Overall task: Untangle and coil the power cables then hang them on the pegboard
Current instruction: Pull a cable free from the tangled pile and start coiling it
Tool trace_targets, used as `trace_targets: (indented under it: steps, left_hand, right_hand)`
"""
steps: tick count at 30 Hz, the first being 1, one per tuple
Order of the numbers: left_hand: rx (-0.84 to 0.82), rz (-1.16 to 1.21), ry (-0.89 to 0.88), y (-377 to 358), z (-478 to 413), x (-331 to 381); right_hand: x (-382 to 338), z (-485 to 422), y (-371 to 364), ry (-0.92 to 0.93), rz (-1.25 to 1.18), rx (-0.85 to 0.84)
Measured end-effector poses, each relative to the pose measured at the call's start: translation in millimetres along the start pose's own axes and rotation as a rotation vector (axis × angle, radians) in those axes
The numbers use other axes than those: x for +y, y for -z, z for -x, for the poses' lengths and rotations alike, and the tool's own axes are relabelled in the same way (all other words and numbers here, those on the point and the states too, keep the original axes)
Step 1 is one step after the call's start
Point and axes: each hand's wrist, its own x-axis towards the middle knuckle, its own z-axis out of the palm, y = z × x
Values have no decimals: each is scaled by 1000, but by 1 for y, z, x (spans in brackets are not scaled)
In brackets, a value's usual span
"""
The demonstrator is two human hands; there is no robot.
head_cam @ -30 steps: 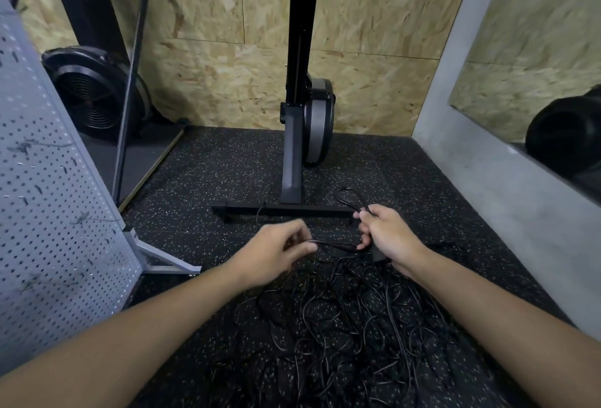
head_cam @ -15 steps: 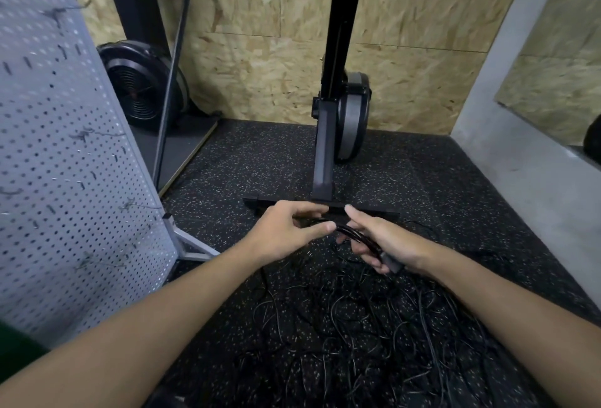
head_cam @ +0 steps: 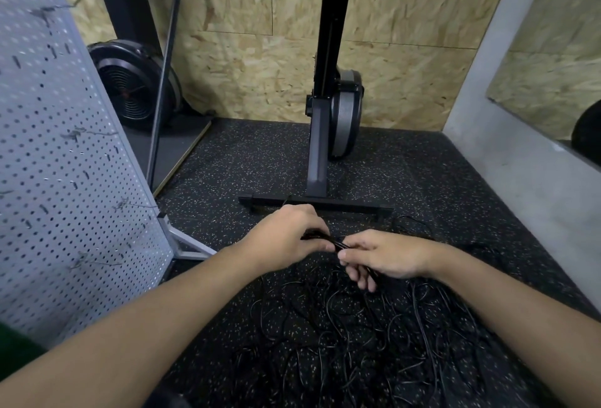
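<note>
So, the black power cables are mostly one big tangled heap on the speckled rubber floor, right in front of the person. A few strands come up out of the heap as a short bundle held between both hands just above it. The left hand has its fingers curled around one end. The right hand pinches the other end between thumb and fingers, with its lower fingers hooked round more cable. The hands are almost touching. On the left stands the white pegboard with a few blurry hooks on it. Just behind the hands is the base bar of a black exercise machine. There's a fan wheel back left and a chipboard wall behind everything.
</note>
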Motion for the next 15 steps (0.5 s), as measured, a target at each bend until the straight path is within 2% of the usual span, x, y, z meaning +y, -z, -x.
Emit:
trace_targets:
  steps: [2, 5, 10, 15]
  left_hand:
    - [26, 5, -5, -1, -1, 1]
    - [55, 141, 53, 2, -1, -1]
    - [-47, 163, 171, 4, 9, -19]
    - [70, 353, 290, 3, 11, -16]
  right_hand:
    - [1, 0, 1, 15, 42, 54]
    - [2, 1, 5, 75, 66, 139]
    - [11, 3, 11, 100, -26, 271]
    - [19, 0, 8, 137, -106, 407]
